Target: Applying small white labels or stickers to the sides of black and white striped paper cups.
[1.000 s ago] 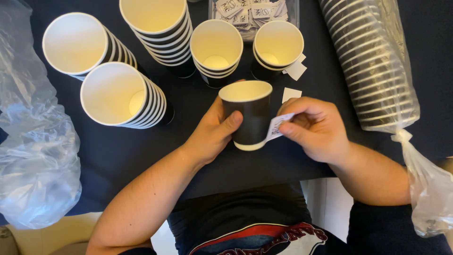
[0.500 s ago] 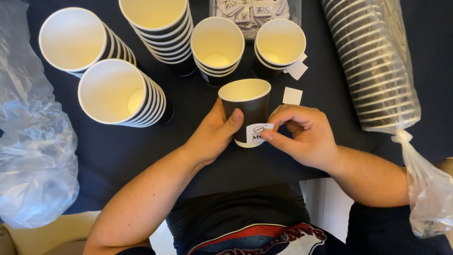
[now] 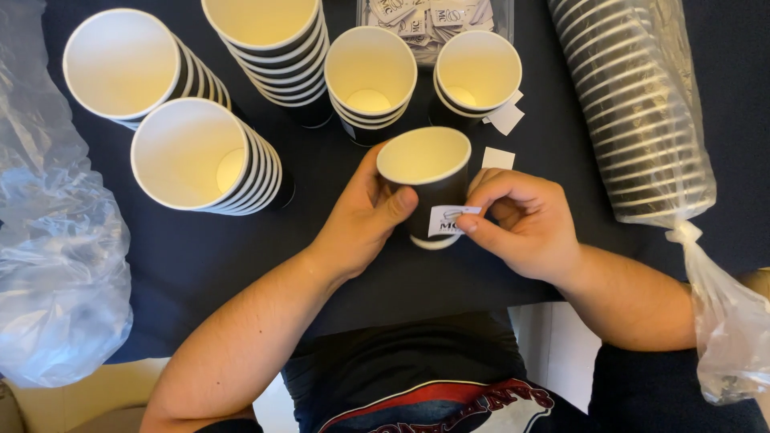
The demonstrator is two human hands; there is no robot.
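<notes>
- A small white rectangular sticker label [image 3: 451, 220] with dark print lies on the side of the black paper cup [image 3: 425, 184], pressed by the thumb of the right hand [image 3: 521, 224]; the left hand [image 3: 365, 220] grips the cup's other side.
- A clear plastic box [image 3: 433, 20] at the top edge, behind the cup stacks, holds a heap of the same white printed labels.
- 2 blank white paper squares lie on the dark tablecloth: 1 [image 3: 498, 158] just right of the held cup, 1 [image 3: 505, 117] against the right-hand cup stack.
- A clear plastic sleeve [image 3: 642, 112] at the right wraps a long stack of black cups, its end knotted.
- A crumpled clear plastic bag [image 3: 56, 240] lies at the left edge.
</notes>
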